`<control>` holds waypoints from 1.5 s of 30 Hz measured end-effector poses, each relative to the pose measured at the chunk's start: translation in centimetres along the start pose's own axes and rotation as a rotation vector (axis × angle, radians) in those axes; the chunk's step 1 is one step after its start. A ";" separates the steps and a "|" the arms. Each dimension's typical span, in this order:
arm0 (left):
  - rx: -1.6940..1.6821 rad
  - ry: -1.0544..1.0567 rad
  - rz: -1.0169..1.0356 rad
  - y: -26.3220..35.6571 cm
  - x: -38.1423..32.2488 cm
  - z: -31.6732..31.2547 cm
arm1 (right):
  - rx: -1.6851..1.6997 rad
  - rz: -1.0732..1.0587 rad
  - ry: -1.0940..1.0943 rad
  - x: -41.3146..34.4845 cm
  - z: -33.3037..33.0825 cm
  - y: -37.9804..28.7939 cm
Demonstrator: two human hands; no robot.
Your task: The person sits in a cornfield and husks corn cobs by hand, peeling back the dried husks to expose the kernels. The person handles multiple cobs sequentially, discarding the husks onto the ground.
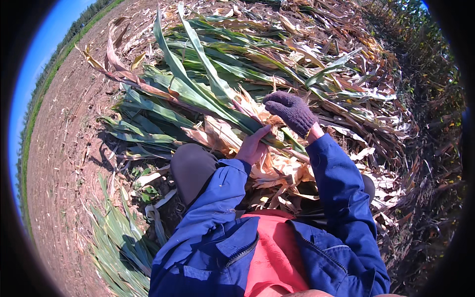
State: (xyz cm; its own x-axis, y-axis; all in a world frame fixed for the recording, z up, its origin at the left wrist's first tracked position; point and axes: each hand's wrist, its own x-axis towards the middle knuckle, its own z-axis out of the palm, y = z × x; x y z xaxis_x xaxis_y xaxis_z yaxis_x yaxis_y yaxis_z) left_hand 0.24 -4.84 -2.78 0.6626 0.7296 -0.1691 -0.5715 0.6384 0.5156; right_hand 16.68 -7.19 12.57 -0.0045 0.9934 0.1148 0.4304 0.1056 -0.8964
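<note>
My bare left hand (254, 146) is closed around a cut corn stalk with long green leaves (200, 100), its thumb lying over the stalk. My right hand (291, 111), in a dark purple knitted glove, is just to the right of it, beside dry, pale corn husks (250, 104). The gloved fingers are curled, and their undersides are hidden, so I cannot see whether they grip anything. More dry husks (282, 169) lie below my hands, between my knees.
Cut corn stalks (237, 55) are heaped in front of me. Yellow corn ears (369, 52) lie at upper right, near standing plants (426, 48). Another pile of green leaves (115, 237) is at lower left. Bare soil with stubble (59, 148) stretches away on the left.
</note>
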 end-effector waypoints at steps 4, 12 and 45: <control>0.109 -0.104 -0.011 0.7 -0.6 1.2 | -0.223 -0.100 0.057 7.3 3.2 -2.2; 0.147 0.041 -0.106 1.0 -0.9 1.4 | -0.146 0.128 -0.112 12.9 6.5 -2.2; -0.085 -0.104 -0.036 1.4 -1.2 2.1 | -0.338 0.290 0.298 -9.4 1.1 3.5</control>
State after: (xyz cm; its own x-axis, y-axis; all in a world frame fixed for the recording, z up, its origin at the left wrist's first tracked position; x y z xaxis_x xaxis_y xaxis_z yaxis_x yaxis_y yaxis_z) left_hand -0.29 -5.34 -0.13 0.7274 0.6794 -0.0962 -0.5823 0.6854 0.4373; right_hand 17.25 -16.11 7.87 0.3930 0.9185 0.0441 0.6431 -0.2403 -0.7271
